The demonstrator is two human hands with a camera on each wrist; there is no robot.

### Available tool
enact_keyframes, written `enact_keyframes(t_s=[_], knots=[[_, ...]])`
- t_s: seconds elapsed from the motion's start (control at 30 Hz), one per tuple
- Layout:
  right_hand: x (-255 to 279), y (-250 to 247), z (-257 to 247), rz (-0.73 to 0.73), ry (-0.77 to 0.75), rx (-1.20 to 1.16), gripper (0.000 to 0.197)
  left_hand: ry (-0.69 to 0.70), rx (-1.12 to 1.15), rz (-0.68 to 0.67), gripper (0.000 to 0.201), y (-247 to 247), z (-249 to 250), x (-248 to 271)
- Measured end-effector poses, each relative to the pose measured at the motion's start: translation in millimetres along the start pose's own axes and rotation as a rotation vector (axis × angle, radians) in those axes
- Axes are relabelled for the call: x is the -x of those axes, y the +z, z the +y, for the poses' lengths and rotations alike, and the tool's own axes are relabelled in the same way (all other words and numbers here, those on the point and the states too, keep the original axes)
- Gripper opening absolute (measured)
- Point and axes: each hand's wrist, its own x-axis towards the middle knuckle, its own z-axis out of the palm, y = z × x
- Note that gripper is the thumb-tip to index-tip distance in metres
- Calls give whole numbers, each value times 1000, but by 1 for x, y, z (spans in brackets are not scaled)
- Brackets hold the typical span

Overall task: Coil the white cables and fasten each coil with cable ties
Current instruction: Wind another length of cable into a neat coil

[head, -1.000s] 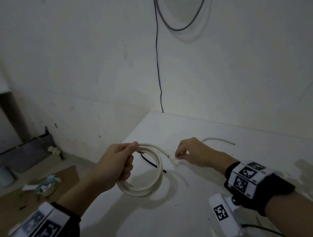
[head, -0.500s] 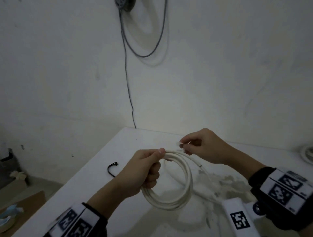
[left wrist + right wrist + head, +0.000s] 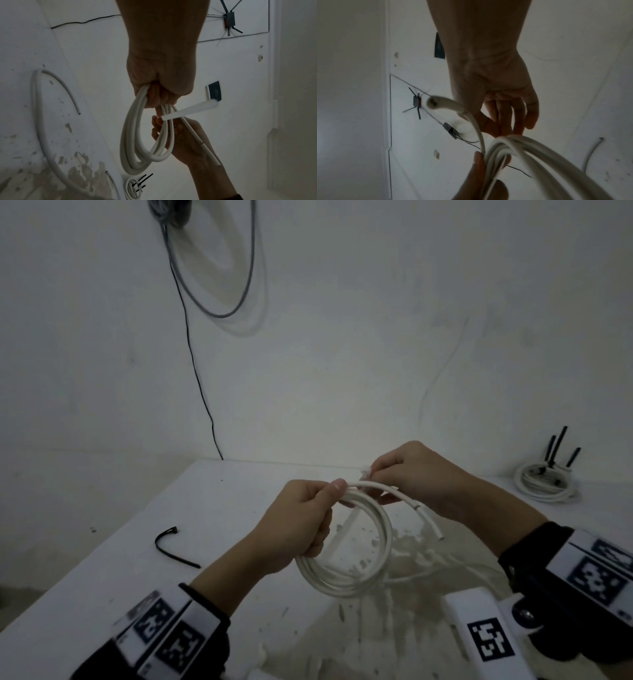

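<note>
The white wall (image 3: 342, 337) fills most of what you see, with a thin black wire (image 3: 197, 371) running down it to the worktop's back edge and a grey cable loop (image 3: 239, 299) hanging high up beside that wire. Below it, the white worktop (image 3: 171, 542) reaches toward you, its paint blotched and worn under your hands.

You hold the white cable coil (image 3: 359, 573) above that worn patch, clear of the surface. Your left hand (image 3: 298, 529) has a full grip on it: fingers curled round the bundled turns at the coil's top left, thumb pressed on top of them. Several turns hang down from that fist in a loop, as the left wrist view shows.

Your right hand (image 3: 411, 477) sits just beyond the coil's top, nearly touching your left thumb. Its grip is narrow, thumb and fingertip pinching something small and white (image 3: 366, 472) just above the strands; what it is cannot be told. The lower fingers (image 3: 505, 119) hang loosely behind the coil.

The cable's free end (image 3: 430, 522) slants out from the top of the coil, down and to the right, under your right hand.

Far right on the worktop lies a second white coil (image 3: 544, 484), with black cable ties (image 3: 556, 450) sticking up from it.

Left of your hands, well apart from them, a single bent black cable tie (image 3: 171, 546) lies flat on the worktop.
</note>
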Motion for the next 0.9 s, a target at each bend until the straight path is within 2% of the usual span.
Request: enact_keyframes(t_s=[0.17, 0.37, 0.5, 0.7, 0.8, 0.9], knots=[[9, -6, 2, -109, 149, -84, 12, -14, -39, 8, 36, 8, 4, 3], [11, -4, -5, -129, 124, -34, 20, 30, -143, 135, 32, 12, 1, 2], [16, 3, -7, -176, -32, 32, 22, 59, -113, 248, 31, 8, -3, -1], [19, 36, 0, 59, -369, 212, 33, 84, 303, 304, 30, 10, 2, 1], [16, 45, 6, 230, -507, 257, 29, 90, 385, 257, 30, 10, 1, 3], [16, 42, 5, 255, -559, 250, 28, 54, 329, 148, 32, 3, 0, 4]])
